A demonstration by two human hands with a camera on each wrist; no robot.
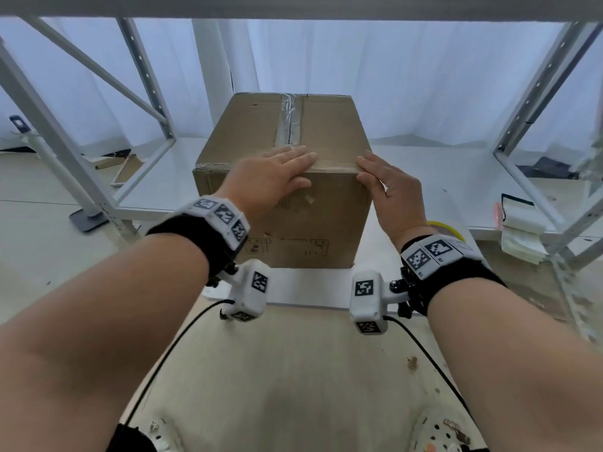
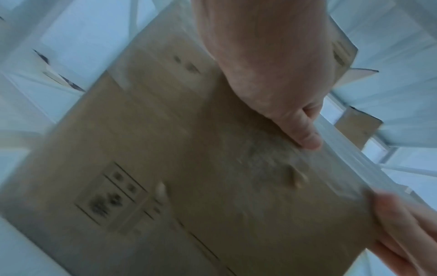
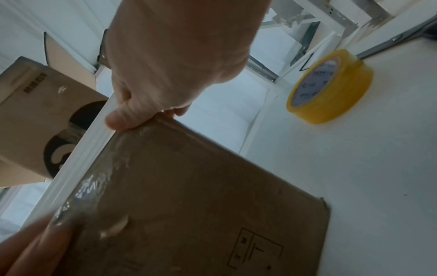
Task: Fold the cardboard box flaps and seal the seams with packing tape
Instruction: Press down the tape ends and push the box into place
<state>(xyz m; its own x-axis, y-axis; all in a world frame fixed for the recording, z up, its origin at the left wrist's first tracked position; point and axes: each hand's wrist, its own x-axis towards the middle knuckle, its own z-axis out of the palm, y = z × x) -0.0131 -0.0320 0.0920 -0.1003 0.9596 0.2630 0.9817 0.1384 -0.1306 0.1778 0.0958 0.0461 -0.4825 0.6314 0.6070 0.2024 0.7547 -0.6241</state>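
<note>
A brown cardboard box (image 1: 310, 223) stands on the white table (image 1: 310, 290) with its top flaps folded down. Clear tape (image 1: 290, 122) runs along the top centre seam, and another strip (image 1: 332, 164) covers the near top edge. My left hand (image 1: 293, 164) lies flat over that near edge, fingers straight and pressing the tape. My right hand (image 1: 375, 174) presses on the box's near right top corner, thumb on the front face. In the right wrist view the thumb (image 3: 118, 119) sits on the wrinkled tape at the box (image 3: 201, 205) edge. A yellow tape roll (image 3: 331, 85) lies on the table right of the box.
White metal shelf frames (image 1: 81, 164) stand left and right of the table. A stack of white bags (image 1: 518, 230) sits at the right. Another printed cardboard box (image 3: 35, 112) stands further back. The table's front edge is close to my wrists.
</note>
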